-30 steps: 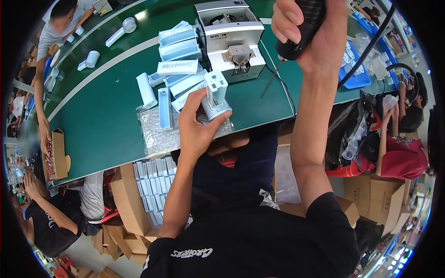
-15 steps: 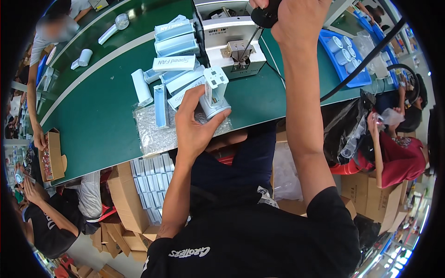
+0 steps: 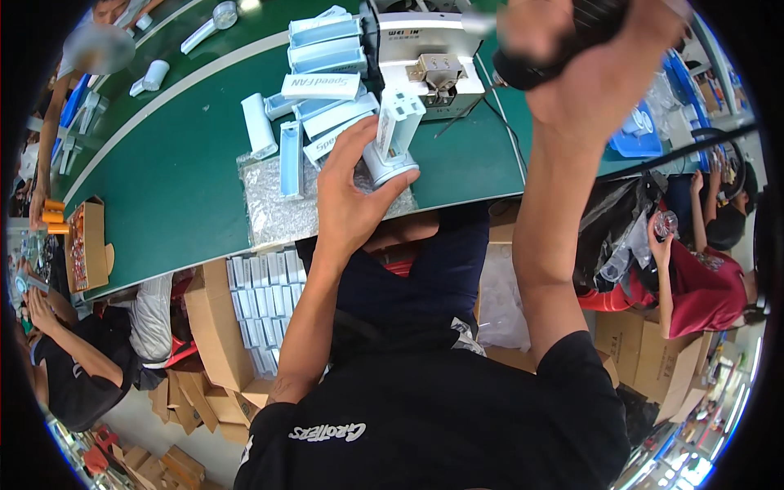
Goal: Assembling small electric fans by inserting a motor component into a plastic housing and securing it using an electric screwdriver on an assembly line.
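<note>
Near the table's front edge, my left hand (image 3: 351, 184) grips a pale blue plastic fan body (image 3: 392, 155), which stands upright with its slotted end up. The fingers wrap its far side and the thumb presses the round base. Raised at the upper right, my right hand (image 3: 584, 86), partly blurred, is closed around a black electric screwdriver (image 3: 531, 61). The screwdriver's thin bit slants down to the left, its tip to the right of the fan body and apart from it. Behind the fan body stands a silver screw feeder (image 3: 445, 69).
Pale blue half shells (image 3: 327, 57) lie piled left of the feeder. Bubble wrap (image 3: 269, 212) covers part of the green table (image 3: 180, 180). A carton of blue parts (image 3: 216, 327) sits below the edge. A black cable (image 3: 678, 155) runs right, past a blue tray (image 3: 637, 145). Other people work on both sides.
My right hand has moved the screwdriver to the right and nearer, drawing its bit away from the feeder. My left hand still holds the fan body, slightly shifted in view.
</note>
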Demonstrator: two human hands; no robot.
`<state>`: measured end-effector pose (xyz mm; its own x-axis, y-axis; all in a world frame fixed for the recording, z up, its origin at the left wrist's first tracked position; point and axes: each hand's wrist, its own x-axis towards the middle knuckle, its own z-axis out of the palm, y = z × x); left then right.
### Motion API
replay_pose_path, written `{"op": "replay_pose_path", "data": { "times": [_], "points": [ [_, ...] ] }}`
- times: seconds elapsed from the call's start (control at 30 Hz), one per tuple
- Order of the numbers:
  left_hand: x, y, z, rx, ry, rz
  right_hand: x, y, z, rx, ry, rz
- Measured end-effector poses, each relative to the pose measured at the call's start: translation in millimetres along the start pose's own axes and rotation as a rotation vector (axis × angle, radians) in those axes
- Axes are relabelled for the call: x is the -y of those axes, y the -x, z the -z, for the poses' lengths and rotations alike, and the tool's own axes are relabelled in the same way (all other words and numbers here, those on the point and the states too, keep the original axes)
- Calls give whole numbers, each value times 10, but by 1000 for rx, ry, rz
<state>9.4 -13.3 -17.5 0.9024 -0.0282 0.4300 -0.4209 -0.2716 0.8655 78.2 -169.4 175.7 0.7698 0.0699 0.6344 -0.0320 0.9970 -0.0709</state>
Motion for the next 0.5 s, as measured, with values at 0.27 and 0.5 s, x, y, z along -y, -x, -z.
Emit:
{"op": "replay_pose_path", "data": {
  "times": [0.27, 0.5],
  "points": [
    [24, 3, -39, 19, 56, 93, -35, 160, -177, 51, 656, 187],
    [-17, 19, -25, 18, 18, 86, -375, 131, 98, 148, 157, 94]
  ]
}}
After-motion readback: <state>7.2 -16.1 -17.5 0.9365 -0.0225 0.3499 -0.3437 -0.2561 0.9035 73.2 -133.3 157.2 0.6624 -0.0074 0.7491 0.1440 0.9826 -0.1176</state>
